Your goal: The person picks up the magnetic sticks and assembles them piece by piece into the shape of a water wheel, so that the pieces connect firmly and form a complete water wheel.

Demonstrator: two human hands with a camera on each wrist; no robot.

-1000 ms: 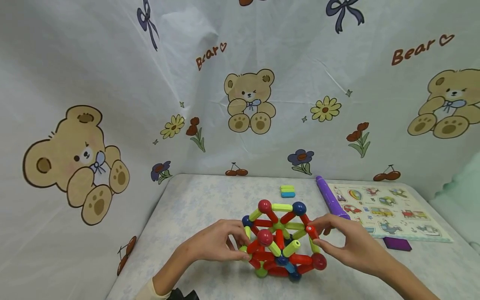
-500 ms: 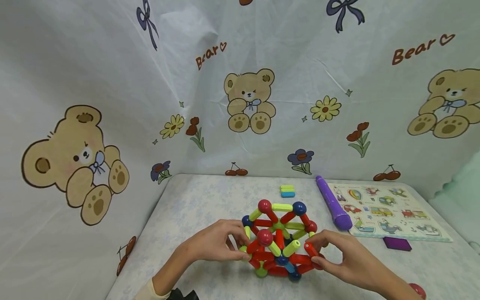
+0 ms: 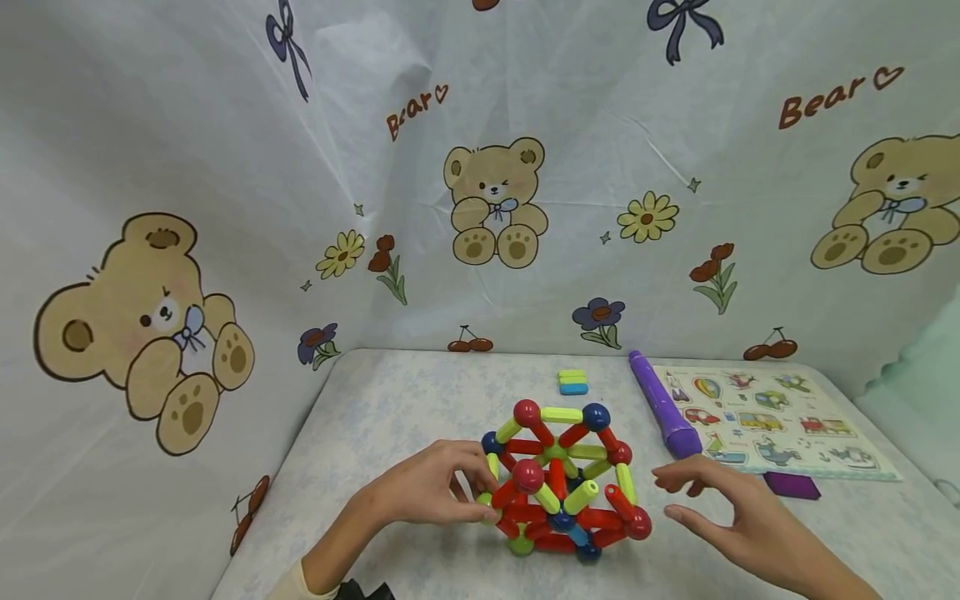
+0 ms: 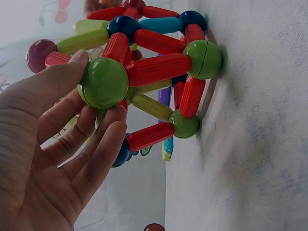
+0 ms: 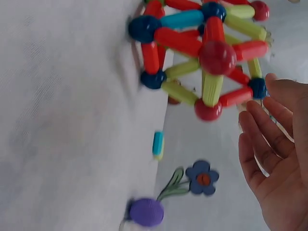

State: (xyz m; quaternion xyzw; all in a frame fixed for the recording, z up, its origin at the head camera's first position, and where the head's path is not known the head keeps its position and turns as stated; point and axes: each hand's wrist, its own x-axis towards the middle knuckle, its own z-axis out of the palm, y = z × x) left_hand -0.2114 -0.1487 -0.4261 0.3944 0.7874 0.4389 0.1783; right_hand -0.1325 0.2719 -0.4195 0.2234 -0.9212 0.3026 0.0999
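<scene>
A frame of magnetic rods and balls (image 3: pixel 557 479), in red, yellow-green and blue, stands on the table. At its left side my left hand (image 3: pixel 435 485) pinches a green ball (image 4: pixel 105 83) between thumb and fingers, plain in the left wrist view. My right hand (image 3: pixel 738 515) hovers just right of the frame, holding nothing, its thumb and fingers apart. Nearest to it, a red rod (image 3: pixel 620 503) sticks up free-ended from a red ball (image 3: pixel 638 523). A yellow-green rod (image 3: pixel 581 497) also rises with a free end from a blue ball (image 3: pixel 561 522).
Behind the frame lie a few short yellow-green and blue rods (image 3: pixel 573 382). A purple microphone-shaped toy (image 3: pixel 663 404) lies at the back right, beside a picture board (image 3: pixel 772 421). A dark purple block (image 3: pixel 792 486) is at the board's front edge.
My right hand brought the red rod down to the red ball at the frame's lower right, let it go and drew away to the right. My left hand keeps its hold.
</scene>
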